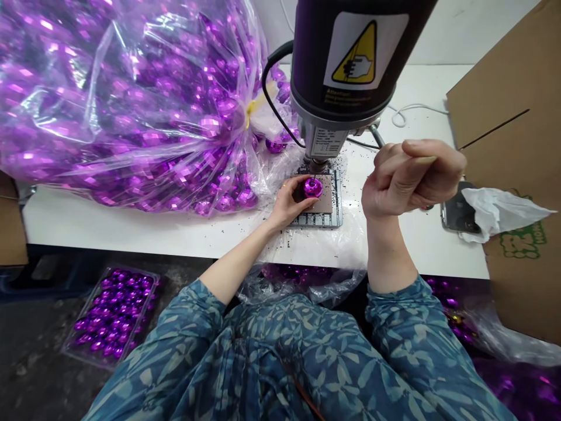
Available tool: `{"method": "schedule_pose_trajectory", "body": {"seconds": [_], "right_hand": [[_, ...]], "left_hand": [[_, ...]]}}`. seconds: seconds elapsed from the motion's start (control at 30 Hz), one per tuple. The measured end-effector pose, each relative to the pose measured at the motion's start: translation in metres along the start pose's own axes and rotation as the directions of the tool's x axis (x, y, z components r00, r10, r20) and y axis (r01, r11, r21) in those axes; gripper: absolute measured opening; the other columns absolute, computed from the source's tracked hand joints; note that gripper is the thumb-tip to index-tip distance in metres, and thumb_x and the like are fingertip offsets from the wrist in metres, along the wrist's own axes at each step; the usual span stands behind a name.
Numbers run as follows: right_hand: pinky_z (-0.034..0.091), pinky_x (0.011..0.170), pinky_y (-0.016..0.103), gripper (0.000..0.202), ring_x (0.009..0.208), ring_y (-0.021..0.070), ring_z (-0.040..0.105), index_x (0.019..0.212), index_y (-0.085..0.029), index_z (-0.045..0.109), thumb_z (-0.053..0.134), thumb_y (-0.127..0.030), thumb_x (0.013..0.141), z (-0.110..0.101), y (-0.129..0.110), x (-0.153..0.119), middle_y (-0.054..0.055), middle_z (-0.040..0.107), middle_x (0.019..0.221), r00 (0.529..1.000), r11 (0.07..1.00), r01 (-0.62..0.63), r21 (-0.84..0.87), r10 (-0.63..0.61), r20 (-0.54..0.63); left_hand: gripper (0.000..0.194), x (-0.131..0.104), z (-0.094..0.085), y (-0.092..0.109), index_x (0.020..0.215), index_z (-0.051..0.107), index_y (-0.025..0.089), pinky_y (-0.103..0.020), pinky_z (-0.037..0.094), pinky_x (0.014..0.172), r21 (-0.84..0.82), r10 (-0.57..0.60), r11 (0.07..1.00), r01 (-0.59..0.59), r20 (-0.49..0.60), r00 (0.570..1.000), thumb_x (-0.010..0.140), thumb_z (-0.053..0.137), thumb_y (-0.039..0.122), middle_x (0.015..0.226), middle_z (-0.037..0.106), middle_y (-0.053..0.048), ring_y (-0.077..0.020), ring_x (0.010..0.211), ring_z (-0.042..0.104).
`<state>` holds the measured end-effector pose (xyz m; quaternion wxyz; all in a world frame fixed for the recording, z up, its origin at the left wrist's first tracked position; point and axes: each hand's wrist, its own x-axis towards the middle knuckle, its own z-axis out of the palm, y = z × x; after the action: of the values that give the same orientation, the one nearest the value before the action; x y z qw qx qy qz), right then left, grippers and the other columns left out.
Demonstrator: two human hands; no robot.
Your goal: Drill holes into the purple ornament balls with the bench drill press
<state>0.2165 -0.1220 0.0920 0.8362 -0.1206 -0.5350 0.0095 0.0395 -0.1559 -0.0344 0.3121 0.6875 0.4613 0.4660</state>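
Observation:
My left hand (289,202) is closed on a shiny purple faceted ball (312,187), thumb and fingers on either side of it. The ball sits on a brown board (325,202) over the slotted metal base (338,217) of a drill press (344,64). Directly above, the drill bit (314,172) reaches down to the ball's top; whether it has gone in is too small to tell. To the right, my right hand (409,175) is raised and curled around the end of a metal lever (376,135) on the press; its grip is mostly hidden by the fingers.
A big clear bag of purple balls (144,111) fills the back left. Dark shavings litter the white table (421,245). A phone (458,210), tissue (499,210) and cardboard box (512,117) stand right. A clear tray of balls (114,313) lies below left; another plastic bag (302,278) is at the front edge.

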Motion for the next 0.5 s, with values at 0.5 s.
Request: {"method": "schedule_pose_trajectory", "body": {"seconds": [0.5], "right_hand": [[0.018,0.037,0.014,0.020,0.038,-0.0035,0.031,0.078,-0.017,0.068,0.069,-0.028,0.094,0.059,-0.025,0.086,-0.008,0.036,0.054,0.936,0.938,-0.344,0.050,0.338,0.095]], "left_hand": [[0.051,-0.026,-0.017,0.043,0.122,0.067,0.021,-0.045,0.064,0.093,0.079,-0.084,0.993,0.086,-0.027,0.996,0.082,0.093,0.039,0.119,0.078,-0.011,-0.0267,0.106,0.075]]}}
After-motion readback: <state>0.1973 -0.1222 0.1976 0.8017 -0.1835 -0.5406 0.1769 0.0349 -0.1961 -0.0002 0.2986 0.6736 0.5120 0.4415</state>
